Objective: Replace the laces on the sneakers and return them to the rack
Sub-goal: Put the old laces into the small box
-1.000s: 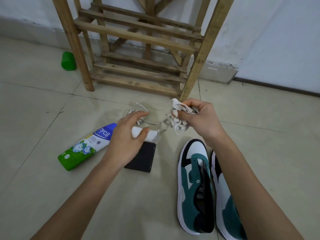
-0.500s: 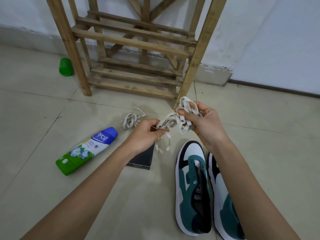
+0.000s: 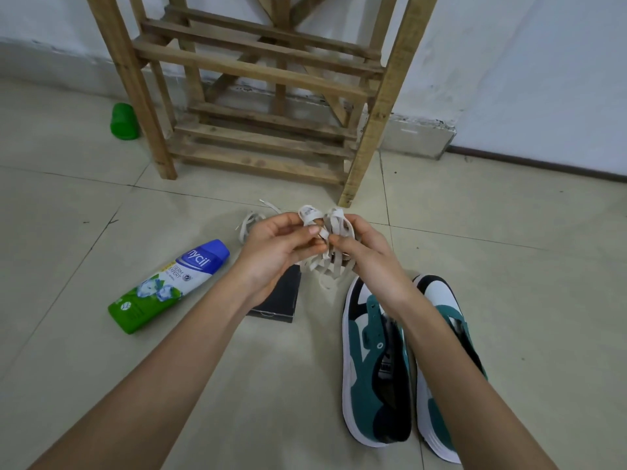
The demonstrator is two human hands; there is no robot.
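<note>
Item 1. Bundle of white laces (image 3: 330,266): flat, tangled in loops, being held in the air between both hands, above the floor and just in front of the rack's front right leg. Several loops are sticking up above the fingers; loose ends are hanging below them.

Item 2. Left hand (image 3: 278,252): fingers curled, thumb and fingertips pinching a strand at the bundle's left side.

Item 3. Right hand (image 3: 366,256): fingers curled round the bundle's right side, gripping the loops. The 2 hands are meeting fingertip to fingertip at the bundle.

Item 4. Loose lace (image 3: 247,223): white, lying in a small heap on the floor just beyond the left hand, apart from the held bundle.

Item 5. Sneakers, 2, teal, black and white, lying side by side on the floor tiles with toes pointing toward the rack. The left-side sneaker (image 3: 369,368) is showing in full. The right-side sneaker (image 3: 441,293) is lying touching or just beside it, partly hidden under the right forearm.

Item 6. Wooden rack (image 3: 258,72): slatted, standing against the white wall, well beyond the sneakers.

Item 7. Powder bottle (image 3: 163,290): green and white with a blue cap, lying on its side on the floor left of the hands.

Item 8. Black box (image 3: 281,300): flat, lying on the floor under the left wrist, between the bottle and the sneakers.

Item 9. Green cup (image 3: 124,122): standing on the floor left of the rack's front left leg.
</note>
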